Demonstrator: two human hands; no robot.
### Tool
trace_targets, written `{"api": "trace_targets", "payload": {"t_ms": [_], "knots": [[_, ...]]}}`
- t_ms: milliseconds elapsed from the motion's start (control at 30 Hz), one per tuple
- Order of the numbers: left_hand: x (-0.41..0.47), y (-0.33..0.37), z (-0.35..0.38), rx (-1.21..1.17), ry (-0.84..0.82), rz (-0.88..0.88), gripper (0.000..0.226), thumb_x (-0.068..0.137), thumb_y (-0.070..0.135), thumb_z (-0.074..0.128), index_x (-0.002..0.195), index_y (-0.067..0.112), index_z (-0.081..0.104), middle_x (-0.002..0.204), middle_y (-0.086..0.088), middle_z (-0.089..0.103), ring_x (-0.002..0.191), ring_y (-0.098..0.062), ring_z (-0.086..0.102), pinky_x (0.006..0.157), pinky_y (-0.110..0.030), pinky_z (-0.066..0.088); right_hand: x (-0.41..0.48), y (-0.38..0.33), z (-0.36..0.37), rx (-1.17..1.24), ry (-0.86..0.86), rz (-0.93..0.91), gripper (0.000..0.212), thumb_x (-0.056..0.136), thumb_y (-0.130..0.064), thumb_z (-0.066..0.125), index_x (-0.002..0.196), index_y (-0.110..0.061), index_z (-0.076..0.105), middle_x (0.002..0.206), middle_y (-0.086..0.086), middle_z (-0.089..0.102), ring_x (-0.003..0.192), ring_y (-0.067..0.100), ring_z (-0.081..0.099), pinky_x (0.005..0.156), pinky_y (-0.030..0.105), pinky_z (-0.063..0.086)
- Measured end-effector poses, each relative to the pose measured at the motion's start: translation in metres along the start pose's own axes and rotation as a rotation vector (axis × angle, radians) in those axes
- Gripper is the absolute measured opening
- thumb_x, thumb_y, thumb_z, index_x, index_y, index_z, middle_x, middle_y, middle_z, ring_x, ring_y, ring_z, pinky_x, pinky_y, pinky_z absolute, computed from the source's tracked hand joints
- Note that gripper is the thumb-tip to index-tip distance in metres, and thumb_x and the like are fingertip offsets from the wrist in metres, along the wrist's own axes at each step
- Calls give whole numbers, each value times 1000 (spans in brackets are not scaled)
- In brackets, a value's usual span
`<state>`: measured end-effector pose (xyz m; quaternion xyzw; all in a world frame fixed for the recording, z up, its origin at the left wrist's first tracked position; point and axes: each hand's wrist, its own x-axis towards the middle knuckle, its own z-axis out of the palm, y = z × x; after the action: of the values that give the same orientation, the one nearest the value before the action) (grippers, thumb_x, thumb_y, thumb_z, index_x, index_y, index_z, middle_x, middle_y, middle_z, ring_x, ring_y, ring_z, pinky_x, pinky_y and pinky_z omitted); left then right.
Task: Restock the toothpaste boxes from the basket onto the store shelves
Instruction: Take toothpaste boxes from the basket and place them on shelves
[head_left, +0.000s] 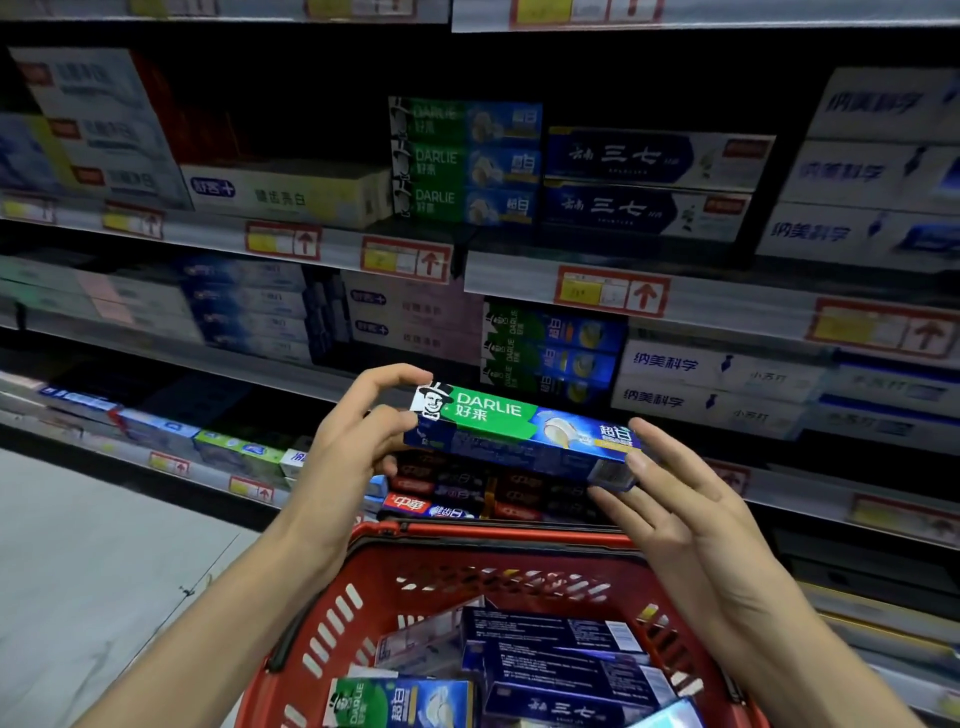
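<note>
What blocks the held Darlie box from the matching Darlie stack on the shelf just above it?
Nothing visible. The Darlie box, gripped by the left hand and steadied by the right hand, hangs in open air just below-left of the Darlie stack; nothing lies between them.

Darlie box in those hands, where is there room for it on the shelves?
Dark gap above the cream box, left of the upper Darlie stack; more room above the two blue boxes beside it. The lower Darlie stack looks packed tight under its shelf.
</note>
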<state>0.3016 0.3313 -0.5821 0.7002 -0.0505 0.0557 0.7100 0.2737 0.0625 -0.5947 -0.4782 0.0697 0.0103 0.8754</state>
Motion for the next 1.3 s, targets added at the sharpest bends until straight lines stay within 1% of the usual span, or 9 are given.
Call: {"api": "trace_targets", "payload": {"t_ms": [133, 233, 333, 500, 600, 767, 1067, 1167, 1300], "knots": [[-4, 3, 5, -54, -61, 26, 40, 78, 10, 55, 112, 27, 69, 100, -13, 74, 90, -26, 61, 79, -41, 46, 2, 1, -4, -39, 34, -79, 50, 79, 0, 71, 128, -12, 66, 129, 18, 70, 117, 31, 71, 91, 37, 61], [-5, 3, 9, -81, -15, 49, 43, 73, 4, 59, 107, 27, 71, 107, -4, 75, 96, -24, 69, 89, -42, 52, 2, -2, -5, -35, 40, -131, 62, 73, 5, 72, 130, -19, 65, 128, 20, 69, 114, 30, 72, 87, 31, 62], [-3, 3, 8, -97, 64, 65, 50, 80, 6, 70, 120, 36, 69, 117, 2, 74, 111, -24, 71, 97, -42, 54, 1, -5, -1, -33, 3, -172, 70, 70, 4, 73, 134, -21, 63, 129, 16, 69, 111, 26, 73, 83, 24, 60], [1, 2, 4, -225, 169, 30, 44, 88, -5, 70, 125, 19, 68, 107, 7, 78, 109, -16, 73, 90, -27, 59, 1, -5, 11, -82, -42, -235, 67, 71, 3, 73, 133, -19, 61, 127, 2, 69, 114, 15, 72, 84, 21, 58], [1, 1, 2, -263, 203, 37, 41, 76, 10, 77, 116, 13, 71, 110, -1, 78, 109, -19, 74, 93, -29, 59, 1, -5, 16, -93, -53, -247, 66, 71, 3, 73, 133, -17, 60, 126, 3, 71, 116, 18, 71, 88, 25, 59], [2, -5, -5, -301, 257, 39, 28, 91, -7, 68, 114, 8, 72, 111, -6, 79, 110, -22, 74, 91, -27, 60, 5, -7, 24, -102, -75, -243, 61, 70, 1, 75, 129, -11, 60, 123, 4, 74, 116, 22, 71, 88, 26, 60], [33, 6, -26, 44, 399, 193, 21, 89, 3, 77, 106, 16, 79, 97, 4, 81, 96, -12, 76, 87, -26, 60, 28, -8, 63, -407, 22, -440, 45, 83, -5, 81, 122, -24, 71, 114, -16, 77, 111, 1, 70, 99, 29, 57], [53, 19, -33, 130, 445, 237, 19, 90, 7, 78, 102, 22, 79, 90, 11, 80, 90, -5, 75, 80, -18, 59, 41, -7, 82, -471, 30, -541, 41, 87, -6, 80, 123, -24, 70, 113, -15, 77, 111, 0, 70, 100, 28, 57], [84, 38, -43, 282, 521, 280, 21, 90, 12, 80, 104, 28, 79, 89, 14, 78, 87, -3, 74, 78, -21, 58, 62, -11, 103, -603, 60, -652, 40, 87, -12, 82, 124, -23, 69, 116, -11, 75, 111, 2, 70, 101, 34, 57]]}}
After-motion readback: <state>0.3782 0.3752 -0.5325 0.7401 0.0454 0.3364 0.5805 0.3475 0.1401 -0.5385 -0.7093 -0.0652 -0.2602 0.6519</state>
